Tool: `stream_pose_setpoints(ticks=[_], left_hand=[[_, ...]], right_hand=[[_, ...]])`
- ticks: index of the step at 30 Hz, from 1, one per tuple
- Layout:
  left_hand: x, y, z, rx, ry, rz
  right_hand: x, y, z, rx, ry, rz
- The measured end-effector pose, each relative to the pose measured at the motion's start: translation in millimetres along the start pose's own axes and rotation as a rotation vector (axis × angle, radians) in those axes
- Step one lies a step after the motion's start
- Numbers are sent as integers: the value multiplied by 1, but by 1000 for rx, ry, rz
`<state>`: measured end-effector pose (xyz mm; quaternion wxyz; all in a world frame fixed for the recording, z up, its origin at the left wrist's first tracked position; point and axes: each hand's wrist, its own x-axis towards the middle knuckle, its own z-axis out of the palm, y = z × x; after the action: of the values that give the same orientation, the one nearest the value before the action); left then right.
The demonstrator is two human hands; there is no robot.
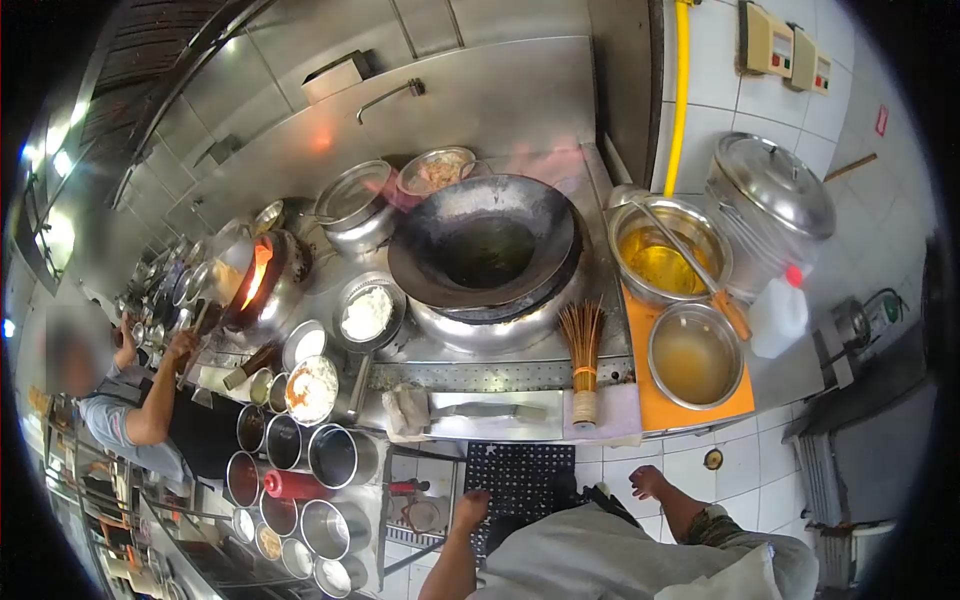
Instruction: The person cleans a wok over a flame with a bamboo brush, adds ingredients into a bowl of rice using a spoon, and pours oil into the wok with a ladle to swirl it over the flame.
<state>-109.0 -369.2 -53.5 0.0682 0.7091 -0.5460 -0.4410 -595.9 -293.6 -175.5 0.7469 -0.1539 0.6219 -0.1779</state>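
Note:
My left hand (pixel 470 509) hangs low in front of the stove, its fingers loosely curled with nothing visible in them. My right hand (pixel 648 482) is held out above the tiled floor, thumb and fingers apart, empty. Both are away from the cookware. Beyond them, a large dark wok (pixel 425 235) sits on the burner with a little oily liquid at its bottom. A bamboo wok brush (pixel 583 345) stands at the stove's front edge. At its right, a ladle (pixel 688 258) with a wooden handle rests across a steel bowl of yellow oil (pixel 640 285).
A bowl of cloudy liquid (pixel 695 360) sits on an orange board (pixel 640 375). A strainer (pixel 372 315) holds white food. Seasoning pots (pixel 335 530) crowd the left cart. A co-worker (pixel 150 410) cooks at a flaming wok (pixel 265 275). A black mat (pixel 510 480) covers some floor.

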Motion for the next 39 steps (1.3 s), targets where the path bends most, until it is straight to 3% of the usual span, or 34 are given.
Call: stream_pose_setpoints(ticks=[1,5,7,8,10,11,13,14,15,18,19,21,23,24,25,27,28,29,31,32,34,35,37,39], left_hand=[[3,11,9,-169,29,-48],[59,-16,48,-318,-54,-82],[62,-5,40,-56,-153,265],[71,-9,46,-60,-154,275],[99,-21,66,-344,-193,47],[109,-14,66,-355,-202,66],[117,5,67,-1202,-383,-319],[120,37,66,-1150,-243,-513],[130,41,77,-1170,-273,-504],[144,57,90,-1625,-292,-320],[136,71,83,-1715,-338,-261],[157,63,107,-1753,-409,-308],[143,89,95,-1646,-115,-498],[220,-3,187,-1160,-29,176],[214,3,185,-1164,-33,180],[192,15,175,-908,222,498],[199,21,177,-1328,45,66],[201,19,178,-1329,42,69],[196,14,176,-876,262,526],[200,12,179,-874,262,525],[221,-7,205,-1425,-36,150],[218,-5,202,-1423,-34,150],[211,4,199,-741,287,368],[212,6,201,-805,231,315]], right_hand=[[-11,-5,5,-4,3,5],[-38,-21,5,-102,155,-64],[-36,-5,-7,-123,198,-52],[-15,24,-34,2,103,-39],[-29,39,-44,128,52,-120],[-54,40,-42,126,96,-210],[-56,62,-61,-689,211,-381],[-74,53,-64,-246,199,-108],[-102,43,-62,202,185,151],[-165,26,-44,-227,438,63],[-184,6,-38,-116,404,135],[-198,-7,-34,-345,462,119],[-203,-20,-26,-309,532,89],[-203,-24,-21,-257,587,59],[-202,-29,-15,-257,593,56],[-197,-41,-5,-280,564,13],[-195,-45,0,-278,567,10],[-194,-49,6,-301,530,-18],[-194,-59,19,-347,452,-72],[-194,-67,27,-398,456,-36],[-189,-62,23,-346,404,-57],[-185,-56,17,-296,356,-79],[-180,-42,5,-299,354,-81],[-180,-40,2,-302,355,-84]])
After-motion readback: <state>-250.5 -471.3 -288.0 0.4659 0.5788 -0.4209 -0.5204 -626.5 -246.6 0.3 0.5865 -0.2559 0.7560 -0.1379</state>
